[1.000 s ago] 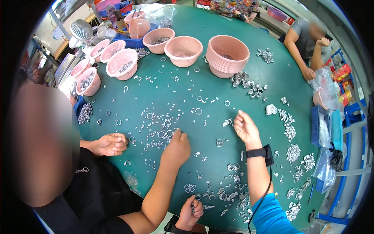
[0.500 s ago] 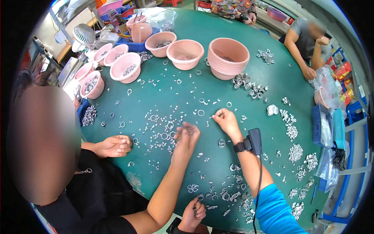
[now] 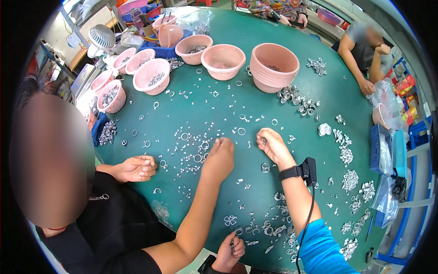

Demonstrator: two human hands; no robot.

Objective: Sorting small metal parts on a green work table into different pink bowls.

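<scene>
My right hand [image 3: 272, 144], with a black wrist device [image 3: 305, 171] and a blue sleeve behind it, rests curled on the green table [image 3: 255, 96] and pinches a small metal part. My left hand [image 3: 231, 250] is at the table's near edge, closed around a few small metal parts. Loose metal rings and clips [image 3: 196, 146] lie scattered just left of my right hand. A co-worker in black reaches a fist [image 3: 220, 155] in beside my right hand, about a hand's width apart. Their other hand [image 3: 137, 167] is closed near the left edge.
Several pink baskets [image 3: 223, 60] and a stack of pink tubs [image 3: 273, 66] stand along the far side, some with metal parts in them. Piles of parts [image 3: 349, 180] line the right. Blue trays [image 3: 385, 148] and bags hang off the right edge. Another person [image 3: 365, 50] leans on the far right.
My right hand has moved left toward the table's middle. The co-worker's reaching fist has moved further from them, up to the ring cluster. My left hand stayed at the near edge.
</scene>
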